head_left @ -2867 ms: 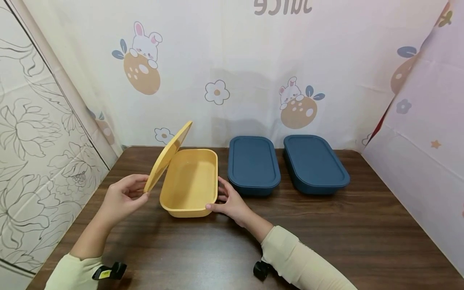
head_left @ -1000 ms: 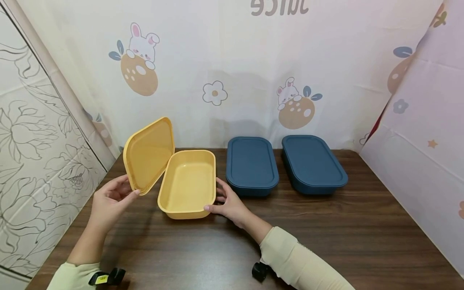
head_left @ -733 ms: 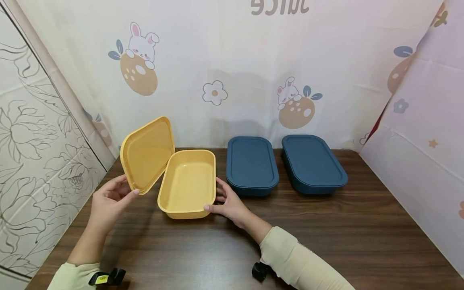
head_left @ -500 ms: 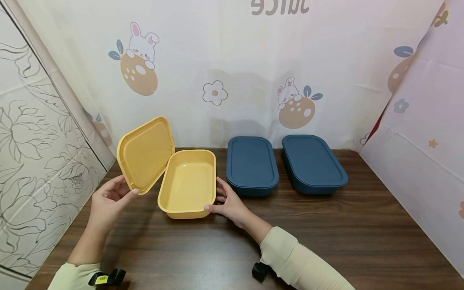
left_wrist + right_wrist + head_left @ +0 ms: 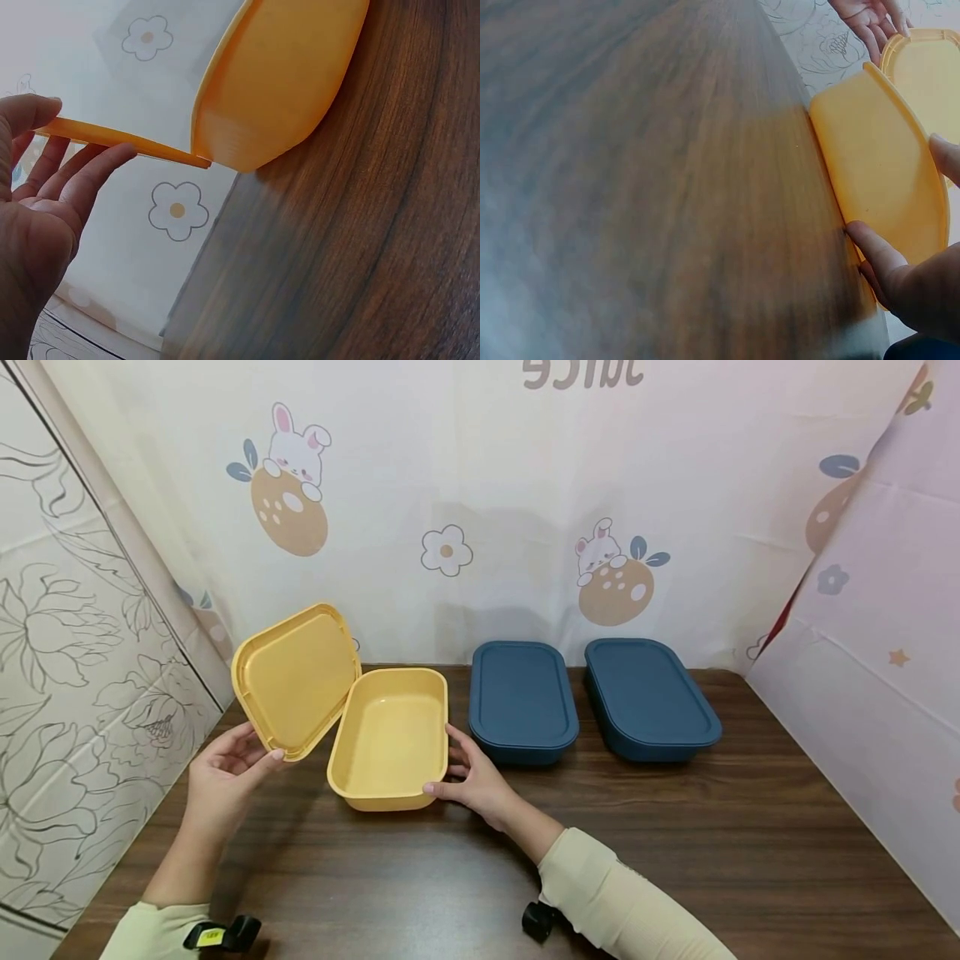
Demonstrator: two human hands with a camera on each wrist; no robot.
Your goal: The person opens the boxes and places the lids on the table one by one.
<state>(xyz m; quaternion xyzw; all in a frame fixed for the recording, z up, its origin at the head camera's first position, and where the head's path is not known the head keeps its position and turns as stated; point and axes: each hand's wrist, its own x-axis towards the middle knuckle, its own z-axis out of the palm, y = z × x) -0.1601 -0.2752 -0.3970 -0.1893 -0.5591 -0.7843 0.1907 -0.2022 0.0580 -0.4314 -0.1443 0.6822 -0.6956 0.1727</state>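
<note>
Clearly, the only word is "Juice" (image 5: 583,372), printed in grey, reversed and cut off along its top, high on the cloth backdrop (image 5: 502,460) beyond the right hand (image 5: 476,785). Just behind the left hand (image 5: 225,781), a black wrist device (image 5: 242,933) carries a yellow label (image 5: 211,937) with dark characters too small to read. Dark, streaked wood grain runs across the tabletop (image 5: 390,893) under both hands, with a pale sheen between the forearms. Ahead of them the cloth shows rabbits on brown fruit and outlined flowers; left of the left hand stands a panel (image 5: 52,635) of line-drawn blossoms. Between the hands sits the yellow box (image 5: 390,743), uncovered and upright on the wood. The left hand pinches a near corner of the yellow lid (image 5: 300,681), tilted up beside the box's left rim; whether they touch, I cannot tell. The right hand grips the box's near right corner, thumb at the rim. Two lidded blue boxes (image 5: 523,693) rest beyond and right of that hand.
</note>
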